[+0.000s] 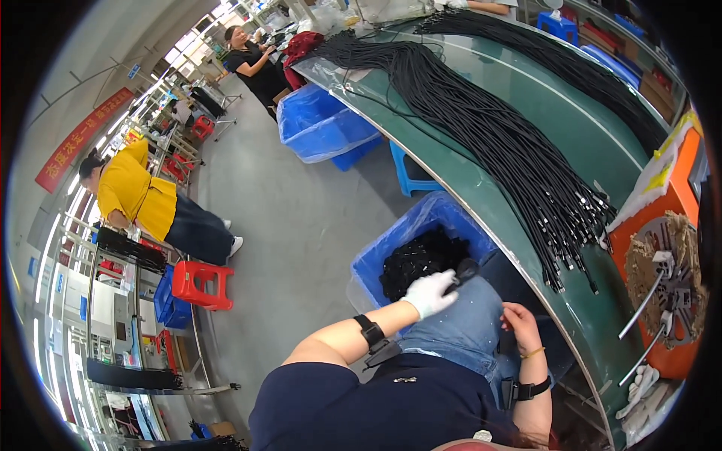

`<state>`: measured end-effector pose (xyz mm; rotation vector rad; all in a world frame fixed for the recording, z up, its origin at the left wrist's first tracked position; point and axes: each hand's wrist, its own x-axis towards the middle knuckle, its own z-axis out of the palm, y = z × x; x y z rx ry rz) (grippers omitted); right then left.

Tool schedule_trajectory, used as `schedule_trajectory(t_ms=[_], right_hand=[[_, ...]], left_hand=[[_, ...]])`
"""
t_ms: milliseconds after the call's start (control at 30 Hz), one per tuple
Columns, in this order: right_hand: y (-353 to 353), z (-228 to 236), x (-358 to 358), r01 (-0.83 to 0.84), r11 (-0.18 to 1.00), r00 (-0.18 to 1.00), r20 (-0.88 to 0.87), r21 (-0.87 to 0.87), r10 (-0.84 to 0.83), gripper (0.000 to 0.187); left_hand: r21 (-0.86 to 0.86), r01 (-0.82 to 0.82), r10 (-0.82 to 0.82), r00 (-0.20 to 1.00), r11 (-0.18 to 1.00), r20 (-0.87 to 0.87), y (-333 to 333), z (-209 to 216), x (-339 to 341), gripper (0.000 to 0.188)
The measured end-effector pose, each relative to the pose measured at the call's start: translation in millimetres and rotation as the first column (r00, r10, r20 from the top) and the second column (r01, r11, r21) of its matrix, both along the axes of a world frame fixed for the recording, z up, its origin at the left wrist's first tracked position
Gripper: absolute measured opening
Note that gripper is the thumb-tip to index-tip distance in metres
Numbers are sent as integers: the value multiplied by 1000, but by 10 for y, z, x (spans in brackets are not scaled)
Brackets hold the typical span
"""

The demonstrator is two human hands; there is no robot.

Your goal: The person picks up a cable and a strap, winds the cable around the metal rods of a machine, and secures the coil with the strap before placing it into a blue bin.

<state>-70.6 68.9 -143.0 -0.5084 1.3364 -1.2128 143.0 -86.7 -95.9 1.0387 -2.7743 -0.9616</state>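
Observation:
My left hand (429, 294), in a white glove, is closed on a small black part (465, 270) held over the near corner of a blue bin (383, 252) filled with black parts (418, 259). My right hand (520, 322) is bare and rests on my knee with its fingers loosely curled and nothing in it, just under the edge of the green workbench (526, 113). A long bundle of black cables (496, 143) lies across the bench.
An orange machine (665, 286) with a round metal fixture stands at the bench's right end. More blue bins (323, 124) and a blue stool (410, 177) stand along the bench. A red stool (201, 284), metal racks and two other people are to the left.

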Motion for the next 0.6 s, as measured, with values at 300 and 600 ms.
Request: schedule_trajectory(t_ms=[300,600], right_hand=[[-100,207,210,-10,931,932,-342,-366,-124,65],[334,460,163,206,947,933,-241,-246,-266,25]], left_hand=[[-130,260,-257,966,957,38,319,75,-138,76],[861,-169,404,913,479,-46,668,201,-521,62]])
